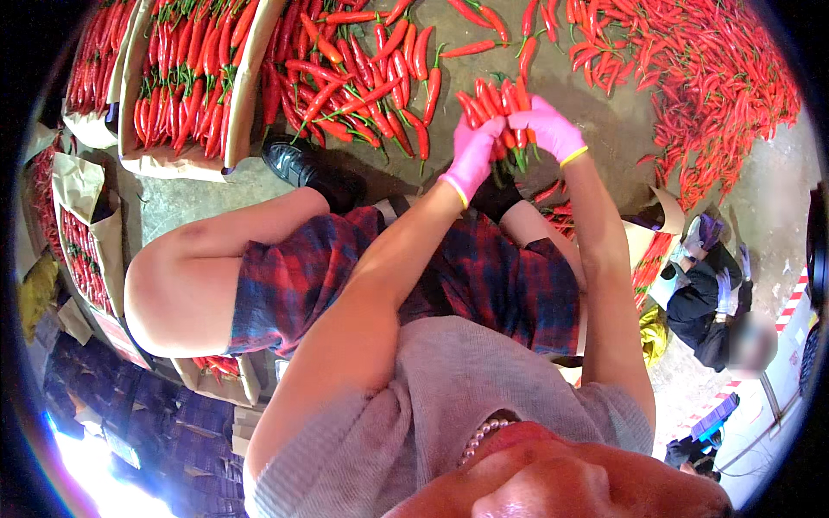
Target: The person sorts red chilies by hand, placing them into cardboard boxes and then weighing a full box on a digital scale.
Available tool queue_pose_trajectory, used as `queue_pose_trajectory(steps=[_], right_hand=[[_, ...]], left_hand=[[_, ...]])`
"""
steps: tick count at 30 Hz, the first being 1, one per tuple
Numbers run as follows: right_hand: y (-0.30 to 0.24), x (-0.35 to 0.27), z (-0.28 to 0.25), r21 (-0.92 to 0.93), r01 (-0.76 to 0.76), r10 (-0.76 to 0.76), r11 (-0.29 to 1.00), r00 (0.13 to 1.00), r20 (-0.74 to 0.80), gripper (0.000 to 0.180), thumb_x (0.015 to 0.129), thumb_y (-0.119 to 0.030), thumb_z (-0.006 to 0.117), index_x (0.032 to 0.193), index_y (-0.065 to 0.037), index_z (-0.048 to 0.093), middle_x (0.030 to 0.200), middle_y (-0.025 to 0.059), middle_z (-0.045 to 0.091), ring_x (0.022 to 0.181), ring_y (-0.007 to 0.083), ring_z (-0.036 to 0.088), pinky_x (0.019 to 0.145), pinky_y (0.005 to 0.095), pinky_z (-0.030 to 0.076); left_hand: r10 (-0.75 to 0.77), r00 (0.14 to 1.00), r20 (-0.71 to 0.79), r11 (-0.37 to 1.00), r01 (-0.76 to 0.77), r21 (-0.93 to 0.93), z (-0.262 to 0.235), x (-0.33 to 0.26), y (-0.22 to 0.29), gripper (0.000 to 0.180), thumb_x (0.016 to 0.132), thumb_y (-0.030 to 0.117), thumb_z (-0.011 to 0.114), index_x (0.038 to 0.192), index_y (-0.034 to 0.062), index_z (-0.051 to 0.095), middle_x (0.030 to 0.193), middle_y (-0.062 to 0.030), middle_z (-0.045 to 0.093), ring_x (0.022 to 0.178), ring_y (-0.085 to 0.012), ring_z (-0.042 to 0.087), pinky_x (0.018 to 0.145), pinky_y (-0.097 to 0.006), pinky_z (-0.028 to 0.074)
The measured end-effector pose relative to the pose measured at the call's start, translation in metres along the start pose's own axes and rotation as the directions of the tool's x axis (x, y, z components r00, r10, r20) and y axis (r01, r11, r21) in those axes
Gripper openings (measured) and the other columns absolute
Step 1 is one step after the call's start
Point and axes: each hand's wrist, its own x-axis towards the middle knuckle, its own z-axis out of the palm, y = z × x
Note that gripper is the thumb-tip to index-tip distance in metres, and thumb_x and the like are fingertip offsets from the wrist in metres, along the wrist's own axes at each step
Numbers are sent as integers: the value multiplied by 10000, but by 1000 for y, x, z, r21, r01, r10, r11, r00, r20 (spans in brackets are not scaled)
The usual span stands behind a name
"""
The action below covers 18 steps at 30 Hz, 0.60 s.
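Left hand (473,157) and right hand (551,129), pink-gloved, both closed round a bunch (490,97) of chillies over the floor (617,121), loose chillies (393,78) beside it, filled box (173,164) toward the floor's left edge, heap (712,99) toward its far right corner

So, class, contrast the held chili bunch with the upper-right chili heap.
The bunch is held by the left hand and right hand; the heap lies on the floor. The bunch is small, the heap large. The bunch is mostly aligned, the heap jumbled. Both are red.
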Motion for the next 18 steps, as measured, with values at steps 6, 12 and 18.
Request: queue_pose_trajectory(steps=[6,12,18], right_hand=[[47,43,75,-26,-187,189,982,975,115,399,781,-23,653,1176,-56,614,903,48,692,697,204,660,595,363,549],[58,23,85,65,-39,39,997,999,1,429,783,-22,660,1205,-58,594,876,42,684,671,188,650,568,337,529],[26,46,52,44,-32,39,999,988,-150,349,781,-47,641,1124,-96,601,796,24,654,593,146,598,496,315,489]], left_hand=[[26,988,-150,972,11,236,-78,-9,44,431,799,-6,681,1208,15,549,1034,-74,676,871,-207,672,746,-357,557],[25,998,-60,958,-7,286,-90,-12,40,536,809,3,700,1295,29,476,1106,-80,656,930,-217,661,777,-357,548],[-41,997,65,954,20,299,-52,50,48,607,797,13,718,1339,39,448,1153,-90,641,1017,-233,642,865,-359,529]])
